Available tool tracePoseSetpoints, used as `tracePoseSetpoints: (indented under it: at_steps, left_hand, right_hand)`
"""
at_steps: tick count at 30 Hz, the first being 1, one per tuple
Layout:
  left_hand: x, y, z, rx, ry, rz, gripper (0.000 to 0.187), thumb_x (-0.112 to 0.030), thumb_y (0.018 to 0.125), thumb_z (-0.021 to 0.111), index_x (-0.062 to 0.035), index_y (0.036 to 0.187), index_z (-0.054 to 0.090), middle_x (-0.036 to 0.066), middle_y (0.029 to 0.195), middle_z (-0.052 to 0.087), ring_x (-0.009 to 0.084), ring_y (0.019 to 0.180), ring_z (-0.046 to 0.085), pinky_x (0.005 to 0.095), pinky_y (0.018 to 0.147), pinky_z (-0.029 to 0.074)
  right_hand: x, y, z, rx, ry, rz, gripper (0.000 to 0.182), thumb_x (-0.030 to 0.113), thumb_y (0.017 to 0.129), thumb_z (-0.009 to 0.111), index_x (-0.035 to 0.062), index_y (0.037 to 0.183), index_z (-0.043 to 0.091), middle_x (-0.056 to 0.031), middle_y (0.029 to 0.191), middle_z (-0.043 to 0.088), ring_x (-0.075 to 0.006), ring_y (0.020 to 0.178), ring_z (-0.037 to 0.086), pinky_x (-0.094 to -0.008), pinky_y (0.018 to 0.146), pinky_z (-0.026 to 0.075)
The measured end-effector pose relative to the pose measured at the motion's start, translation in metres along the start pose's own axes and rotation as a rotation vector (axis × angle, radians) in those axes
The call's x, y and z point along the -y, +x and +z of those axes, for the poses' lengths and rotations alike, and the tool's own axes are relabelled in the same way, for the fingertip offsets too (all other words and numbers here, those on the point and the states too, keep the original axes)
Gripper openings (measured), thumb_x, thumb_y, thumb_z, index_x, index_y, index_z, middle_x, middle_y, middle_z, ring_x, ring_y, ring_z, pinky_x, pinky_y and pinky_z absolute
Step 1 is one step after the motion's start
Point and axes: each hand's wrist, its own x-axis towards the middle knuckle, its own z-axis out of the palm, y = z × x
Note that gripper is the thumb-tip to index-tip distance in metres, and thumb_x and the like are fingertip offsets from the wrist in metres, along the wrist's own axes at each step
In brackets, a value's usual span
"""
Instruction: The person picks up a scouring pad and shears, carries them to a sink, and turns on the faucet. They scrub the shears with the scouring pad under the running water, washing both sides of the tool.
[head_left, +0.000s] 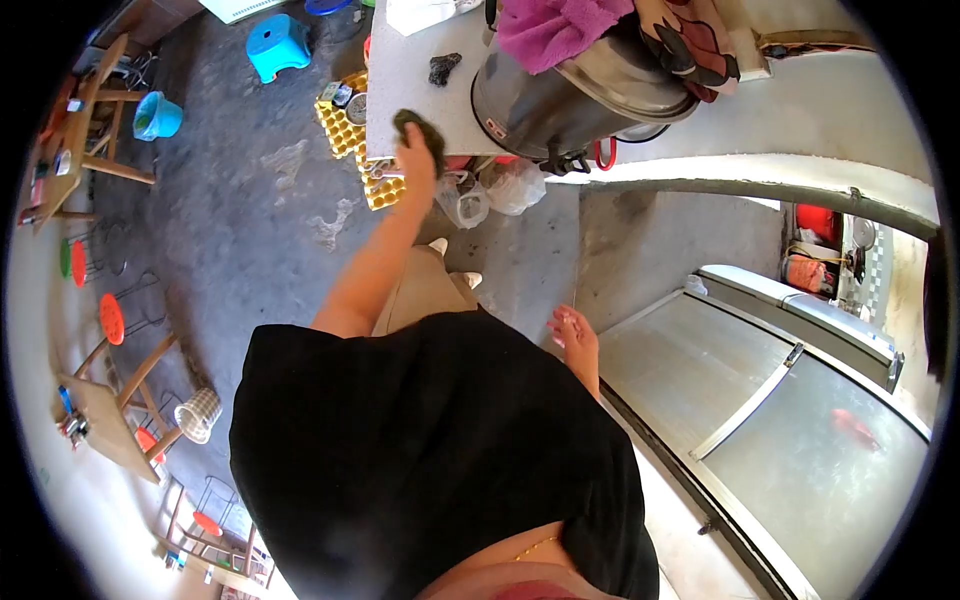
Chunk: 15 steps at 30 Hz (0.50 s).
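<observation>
My left hand (416, 165) is stretched out to the near corner of a pale speckled tabletop (405, 90). Its fingers are closed on a dark green pad (430, 140), which looks like a scouring pad or folded cloth. Farther back on the same top lies a crumpled dark clump (445, 69). A large metal pot (530, 105) stands to the right, its lid partly under a purple towel (560, 30) and patterned gloves (690, 45). Low at my right side, my right hand (575, 338) holds nothing, fingers apart and slightly bent, beside a glass-topped freezer (690, 365).
Yellow egg trays (343, 125) and clear plastic bags (512, 187) sit by the table's edge. On the floor to the left are a blue stool (278, 47), a blue bucket (158, 117) and a white basket (198, 415). Wooden tables (110, 420) line the left wall.
</observation>
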Motion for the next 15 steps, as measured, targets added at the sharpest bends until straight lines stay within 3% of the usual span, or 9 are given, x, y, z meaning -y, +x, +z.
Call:
tracePoseSetpoints:
  at_steps: [1,2,3,6,8,11,13,14,15]
  left_hand:
    - [0.008,0.039,-0.018,-0.001,0.125,0.037,0.071,-0.056,0.094,0.046,0.0106,0.117,0.055,0.03,0.113,0.062,0.0403,0.103,0.061,0.0481,0.092,0.045]
    - [0.02,0.055,-0.019,-0.135,0.421,0.106,0.067,-0.053,0.095,0.045,0.0091,0.118,0.056,0.031,0.11,0.062,0.0445,0.106,0.059,0.0488,0.091,0.044]
    - [0.017,0.059,-0.025,-0.136,0.422,0.219,0.062,-0.049,0.095,0.047,0.0069,0.12,0.055,0.031,0.112,0.061,0.0465,0.107,0.057,0.0485,0.091,0.044]
    - [0.063,0.082,-0.025,-0.047,0.669,0.143,0.055,-0.042,0.094,0.05,0.0056,0.123,0.054,0.031,0.119,0.058,0.0466,0.11,0.054,0.0488,0.092,0.044]
    - [0.069,0.068,-0.022,0.273,0.952,0.272,0.052,-0.039,0.094,0.053,0.0049,0.121,0.055,0.029,0.119,0.059,0.0429,0.11,0.057,0.0467,0.091,0.046]
    - [0.041,0.01,-0.012,0.741,0.808,0.159,0.048,-0.037,0.093,0.055,0.0045,0.117,0.057,0.023,0.112,0.063,0.0304,0.101,0.061,0.0425,0.085,0.047]
    - [0.021,-0.018,-0.011,0.989,0.718,0.099,0.048,-0.037,0.093,0.055,0.0056,0.115,0.058,0.02,0.104,0.066,0.0244,0.094,0.062,0.0389,0.081,0.048]
    - [0.015,-0.051,-0.011,1.096,0.694,0.128,0.048,-0.037,0.093,0.055,0.0063,0.113,0.059,0.019,0.099,0.067,0.0228,0.092,0.062,0.0373,0.08,0.049]
    - [0.019,-0.092,-0.016,1.371,0.509,0.142,0.046,-0.037,0.093,0.056,0.0053,0.111,0.061,0.017,0.095,0.068,0.0214,0.09,0.062,0.0359,0.079,0.049]
  right_hand:
    - [0.0,0.002,0.001,-0.009,-0.027,0.047,0.035,0.023,0.1,0.05,-0.0013,0.125,0.055,-0.0142,0.116,0.065,-0.0191,0.099,0.063,-0.0297,0.082,0.048]
    - [-0.006,-0.005,0.004,-0.009,-0.046,0.106,0.035,0.023,0.1,0.05,-0.0016,0.124,0.055,-0.0146,0.115,0.065,-0.0193,0.099,0.063,-0.0298,0.082,0.048]
    - [-0.023,-0.002,0.004,0.034,-0.046,0.102,0.035,0.022,0.099,0.05,-0.0019,0.124,0.055,-0.0147,0.115,0.065,-0.0192,0.099,0.063,-0.0294,0.081,0.048]
    - [-0.025,0.014,0.013,0.079,-0.092,0.112,0.036,0.022,0.098,0.052,-0.0023,0.125,0.054,-0.0148,0.113,0.065,-0.0198,0.098,0.064,-0.0299,0.081,0.049]
    - [-0.017,0.031,0.029,0.197,-0.192,0.039,0.038,0.023,0.098,0.052,-0.0031,0.126,0.053,-0.0152,0.113,0.065,-0.0214,0.099,0.064,-0.0324,0.085,0.049]
    - [0.004,0.069,0.062,0.244,-0.301,-0.071,0.049,0.031,0.097,0.056,-0.0014,0.133,0.047,-0.0161,0.117,0.062,-0.0246,0.106,0.061,-0.0354,0.091,0.048]
    - [-0.034,0.126,0.108,-0.075,-0.473,-0.512,0.052,0.033,0.096,0.056,0.0016,0.136,0.045,-0.0136,0.116,0.061,-0.0239,0.104,0.061,-0.0355,0.09,0.048]
    - [-0.01,0.129,0.121,-0.075,-0.472,-0.512,0.052,0.033,0.096,0.056,0.0016,0.136,0.045,-0.0136,0.116,0.061,-0.0239,0.104,0.061,-0.0355,0.09,0.048]
    - [0.032,0.118,0.133,-0.077,-0.068,-0.14,0.049,0.033,0.097,0.056,0.0017,0.133,0.048,-0.0118,0.114,0.061,-0.0228,0.1,0.06,-0.0354,0.088,0.048]
